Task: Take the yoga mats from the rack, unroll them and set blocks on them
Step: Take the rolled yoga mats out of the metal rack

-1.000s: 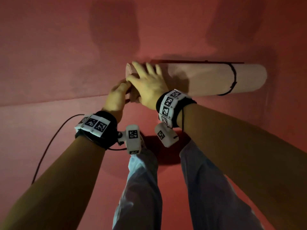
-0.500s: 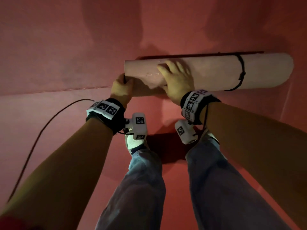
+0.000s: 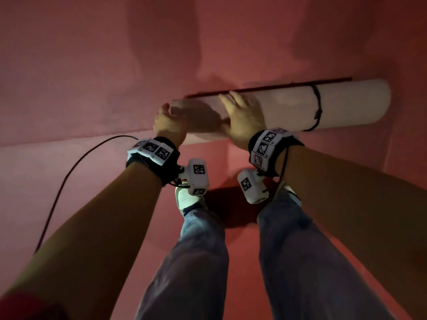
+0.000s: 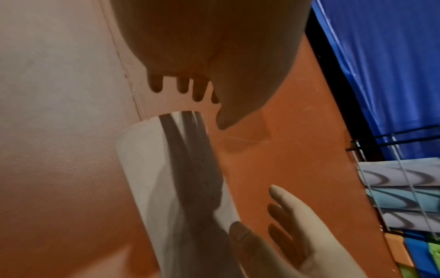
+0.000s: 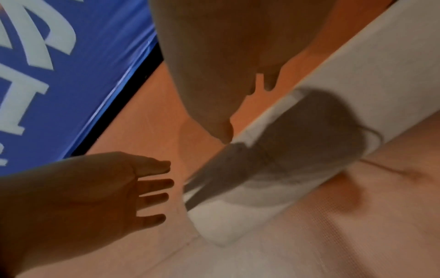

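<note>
A pale rolled yoga mat (image 3: 288,107) lies crosswise on the red floor, with a black strap (image 3: 318,107) round it near its right end. My left hand (image 3: 169,123) is at the roll's left end; in the right wrist view its fingers (image 5: 154,188) are straight and spread, just beside the roll (image 5: 357,75). My right hand (image 3: 242,116) lies flat over the top of the roll, a little right of the left hand. In the left wrist view its fingers (image 4: 281,206) are straight and the thumb touches the roll (image 4: 171,178). Neither hand grips anything.
A flat, pale textured mat surface (image 5: 333,235) lies on the near side of the roll, under my white shoes (image 3: 184,197). A black cable (image 3: 69,169) runs over the floor at left. A wire rack with rolled mats (image 4: 404,188) and a blue banner (image 5: 59,75) stand nearby.
My right hand has slid from the roll's left end to a spot further right along its top. The left hand has stayed at the left end, and the roll sits a little farther from me.
</note>
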`<state>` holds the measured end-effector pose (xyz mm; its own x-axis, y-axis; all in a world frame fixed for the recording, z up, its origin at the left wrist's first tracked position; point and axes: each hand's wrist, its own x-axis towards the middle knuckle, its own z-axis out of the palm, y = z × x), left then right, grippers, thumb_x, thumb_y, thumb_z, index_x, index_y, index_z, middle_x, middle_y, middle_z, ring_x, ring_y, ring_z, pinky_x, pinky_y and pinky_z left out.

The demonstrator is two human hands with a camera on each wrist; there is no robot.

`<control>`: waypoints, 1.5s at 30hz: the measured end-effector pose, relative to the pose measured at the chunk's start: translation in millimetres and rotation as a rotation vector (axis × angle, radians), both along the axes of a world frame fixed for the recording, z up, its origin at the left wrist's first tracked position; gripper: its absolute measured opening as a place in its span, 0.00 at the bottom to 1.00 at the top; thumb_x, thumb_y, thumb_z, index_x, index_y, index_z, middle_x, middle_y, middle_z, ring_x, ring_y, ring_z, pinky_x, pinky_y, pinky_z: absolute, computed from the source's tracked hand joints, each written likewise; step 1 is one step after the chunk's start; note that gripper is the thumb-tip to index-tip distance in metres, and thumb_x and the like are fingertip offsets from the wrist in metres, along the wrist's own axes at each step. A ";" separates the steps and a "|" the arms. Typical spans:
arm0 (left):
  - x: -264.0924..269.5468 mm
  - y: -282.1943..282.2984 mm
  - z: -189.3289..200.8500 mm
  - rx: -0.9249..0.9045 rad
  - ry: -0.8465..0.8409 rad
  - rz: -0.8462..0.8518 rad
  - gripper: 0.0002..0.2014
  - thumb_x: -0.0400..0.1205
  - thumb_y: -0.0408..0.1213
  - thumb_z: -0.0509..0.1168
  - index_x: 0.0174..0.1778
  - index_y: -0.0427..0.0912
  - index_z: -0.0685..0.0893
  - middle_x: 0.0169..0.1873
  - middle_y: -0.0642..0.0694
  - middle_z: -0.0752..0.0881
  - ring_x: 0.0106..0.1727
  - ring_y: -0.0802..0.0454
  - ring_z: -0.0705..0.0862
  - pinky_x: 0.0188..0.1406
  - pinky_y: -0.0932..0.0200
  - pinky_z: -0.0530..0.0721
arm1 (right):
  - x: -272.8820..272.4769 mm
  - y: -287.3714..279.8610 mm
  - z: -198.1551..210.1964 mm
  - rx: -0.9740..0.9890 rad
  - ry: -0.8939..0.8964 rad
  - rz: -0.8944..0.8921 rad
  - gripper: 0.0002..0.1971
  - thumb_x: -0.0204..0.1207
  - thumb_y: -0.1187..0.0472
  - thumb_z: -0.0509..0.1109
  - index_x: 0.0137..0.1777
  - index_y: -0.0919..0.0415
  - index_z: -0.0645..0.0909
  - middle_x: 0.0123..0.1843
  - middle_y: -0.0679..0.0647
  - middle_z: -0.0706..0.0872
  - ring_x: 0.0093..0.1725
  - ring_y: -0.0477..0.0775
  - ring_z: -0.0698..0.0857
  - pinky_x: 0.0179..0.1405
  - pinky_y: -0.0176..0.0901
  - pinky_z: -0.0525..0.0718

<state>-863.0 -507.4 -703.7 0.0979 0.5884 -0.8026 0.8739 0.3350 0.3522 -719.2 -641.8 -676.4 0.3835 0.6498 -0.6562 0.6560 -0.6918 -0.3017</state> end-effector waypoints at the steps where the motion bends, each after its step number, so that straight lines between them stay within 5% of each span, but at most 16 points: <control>1: 4.3 1.0 12.7 0.031 0.001 -0.002 0.33 0.74 0.48 0.61 0.79 0.48 0.70 0.72 0.40 0.78 0.70 0.38 0.78 0.71 0.42 0.78 | 2.7 -0.3 16.8 0.014 0.015 -0.040 0.39 0.75 0.52 0.70 0.85 0.48 0.58 0.86 0.55 0.58 0.83 0.63 0.59 0.80 0.61 0.63; 9: 92.3 10.0 219.7 0.149 -0.256 -0.054 0.29 0.75 0.47 0.70 0.73 0.50 0.77 0.69 0.44 0.80 0.70 0.42 0.79 0.72 0.45 0.78 | 68.3 10.6 242.0 0.110 0.064 -0.265 0.36 0.80 0.56 0.68 0.85 0.46 0.56 0.87 0.55 0.53 0.84 0.62 0.57 0.82 0.56 0.63; 20: 206.5 63.4 608.1 0.376 -0.613 -0.195 0.24 0.78 0.44 0.73 0.70 0.48 0.79 0.66 0.45 0.83 0.65 0.45 0.83 0.69 0.45 0.80 | 163.4 33.0 617.2 0.466 -0.134 -0.448 0.34 0.79 0.52 0.70 0.83 0.49 0.61 0.83 0.56 0.62 0.79 0.63 0.68 0.79 0.53 0.69; 24: 237.6 53.4 720.9 0.431 -0.742 -0.259 0.27 0.73 0.48 0.73 0.69 0.50 0.80 0.64 0.47 0.85 0.64 0.46 0.83 0.70 0.46 0.80 | 183.7 17.7 721.2 0.587 -0.197 -0.490 0.35 0.78 0.52 0.71 0.83 0.51 0.63 0.81 0.58 0.65 0.78 0.63 0.70 0.77 0.53 0.70; 27: 260.5 31.9 794.6 0.481 -0.834 -0.321 0.24 0.76 0.42 0.74 0.69 0.46 0.81 0.62 0.46 0.85 0.62 0.47 0.84 0.69 0.50 0.80 | 196.4 -7.8 789.4 0.680 -0.266 -0.524 0.35 0.78 0.53 0.72 0.83 0.54 0.63 0.80 0.60 0.67 0.77 0.63 0.71 0.77 0.50 0.69; 29: 273.7 16.9 828.7 0.500 -0.888 -0.374 0.23 0.78 0.36 0.73 0.70 0.40 0.80 0.61 0.45 0.84 0.60 0.50 0.83 0.67 0.57 0.78 | 203.7 -25.6 820.7 0.716 -0.300 -0.538 0.35 0.78 0.54 0.72 0.83 0.56 0.63 0.79 0.61 0.68 0.77 0.62 0.72 0.76 0.47 0.69; 35: 307.8 -54.0 896.6 0.476 -0.986 -0.522 0.22 0.80 0.33 0.72 0.70 0.33 0.78 0.64 0.38 0.82 0.65 0.46 0.81 0.68 0.53 0.78 | 221.2 -101.9 877.8 0.781 -0.372 -0.616 0.35 0.77 0.56 0.72 0.83 0.55 0.64 0.77 0.62 0.70 0.75 0.61 0.73 0.73 0.45 0.69; 38: 325.1 -93.8 908.5 0.457 -1.008 -0.547 0.26 0.76 0.39 0.75 0.70 0.36 0.79 0.63 0.38 0.83 0.64 0.42 0.83 0.68 0.46 0.80 | 234.2 -140.5 882.9 0.766 -0.376 -0.628 0.35 0.77 0.54 0.72 0.83 0.55 0.64 0.77 0.62 0.70 0.76 0.61 0.72 0.75 0.49 0.70; 45: 406.0 -209.8 912.7 0.480 -1.000 -0.574 0.21 0.80 0.33 0.71 0.70 0.35 0.78 0.60 0.42 0.82 0.58 0.48 0.82 0.62 0.57 0.78 | 320.9 -252.3 893.3 0.797 -0.372 -0.614 0.35 0.78 0.56 0.73 0.83 0.57 0.62 0.79 0.63 0.69 0.77 0.59 0.71 0.73 0.41 0.66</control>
